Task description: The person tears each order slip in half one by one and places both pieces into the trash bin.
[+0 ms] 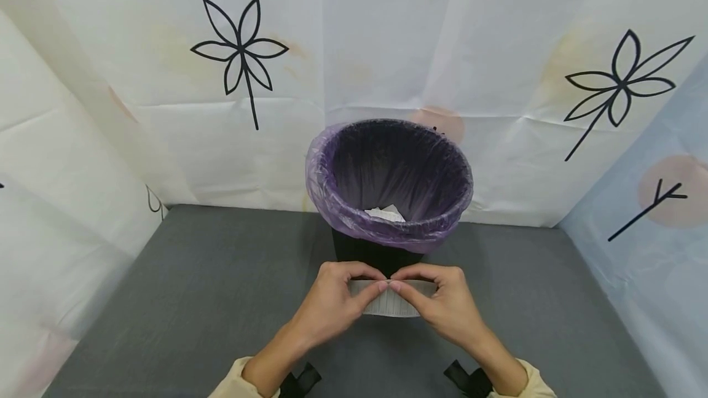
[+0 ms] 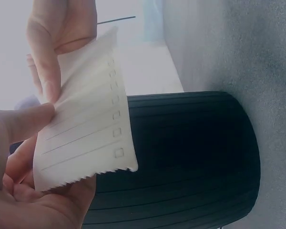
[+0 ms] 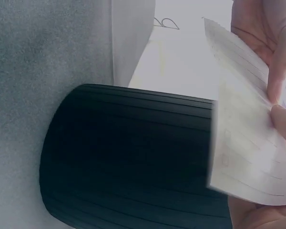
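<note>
A lined piece of paper [image 1: 389,306] is held between both hands in front of the bin. My left hand [image 1: 334,300] pinches its upper edge between thumb and fingers, and my right hand [image 1: 450,301] pinches it right beside, the thumb tips almost meeting. In the left wrist view the paper [image 2: 93,119] shows ruled lines, a row of small printed squares and one ragged edge. The right wrist view has the paper [image 3: 248,124] bent at the pinched spot. Beyond it stands a black ribbed bin [image 3: 128,152] lined with a purple bag [image 1: 354,217].
White paper scraps [image 1: 386,213] lie inside the bin. The bin stands on a grey surface [image 1: 238,281], close to a pale cloth backdrop [image 1: 365,35] with flower outlines. A bluish cloth side [image 1: 652,275] borders the surface on the right.
</note>
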`<control>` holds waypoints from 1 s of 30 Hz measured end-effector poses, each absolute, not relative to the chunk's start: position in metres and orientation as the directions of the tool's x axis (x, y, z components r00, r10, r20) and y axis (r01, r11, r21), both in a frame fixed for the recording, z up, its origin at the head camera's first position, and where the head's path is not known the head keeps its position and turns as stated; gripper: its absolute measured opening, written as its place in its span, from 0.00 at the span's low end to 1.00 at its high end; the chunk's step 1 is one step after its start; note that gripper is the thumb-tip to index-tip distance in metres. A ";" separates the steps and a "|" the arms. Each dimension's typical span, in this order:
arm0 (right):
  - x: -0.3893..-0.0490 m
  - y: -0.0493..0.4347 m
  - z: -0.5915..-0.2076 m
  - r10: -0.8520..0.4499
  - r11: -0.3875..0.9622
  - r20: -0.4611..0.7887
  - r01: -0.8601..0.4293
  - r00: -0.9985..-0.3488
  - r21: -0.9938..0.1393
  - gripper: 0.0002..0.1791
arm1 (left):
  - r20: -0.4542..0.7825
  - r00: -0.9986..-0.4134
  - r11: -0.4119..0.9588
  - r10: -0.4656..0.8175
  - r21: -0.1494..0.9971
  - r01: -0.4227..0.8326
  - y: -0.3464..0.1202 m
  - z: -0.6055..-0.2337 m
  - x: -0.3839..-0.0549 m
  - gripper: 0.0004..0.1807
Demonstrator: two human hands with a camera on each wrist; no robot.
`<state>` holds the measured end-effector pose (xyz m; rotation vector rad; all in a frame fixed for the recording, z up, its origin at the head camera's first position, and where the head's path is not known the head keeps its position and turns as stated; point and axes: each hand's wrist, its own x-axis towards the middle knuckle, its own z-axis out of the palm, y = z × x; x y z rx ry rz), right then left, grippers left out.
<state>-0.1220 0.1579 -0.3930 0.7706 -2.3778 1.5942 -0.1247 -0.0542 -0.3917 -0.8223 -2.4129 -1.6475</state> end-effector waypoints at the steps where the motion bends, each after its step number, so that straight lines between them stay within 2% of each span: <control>1: -0.122 0.157 -0.393 -0.319 0.288 0.423 -0.512 -0.848 -0.809 0.05 | 0.369 -0.852 0.271 0.372 0.835 0.479 -0.055 -0.392 -0.125 0.02; 13: -0.122 0.154 -0.402 -0.298 0.274 0.490 -0.565 -0.819 -0.779 0.08 | 0.169 -0.906 0.248 0.389 0.928 0.279 -0.057 -0.391 -0.131 0.04; 23: -0.121 0.152 -0.406 -0.278 0.213 0.544 -0.603 -0.792 -0.769 0.09 | 0.130 -0.913 0.170 0.386 0.963 0.209 -0.059 -0.392 -0.135 0.07; 30: -0.120 0.153 -0.403 -0.254 0.190 0.534 -0.583 -0.806 -0.790 0.10 | 0.142 -0.923 0.171 0.357 0.962 0.214 -0.061 -0.392 -0.137 0.07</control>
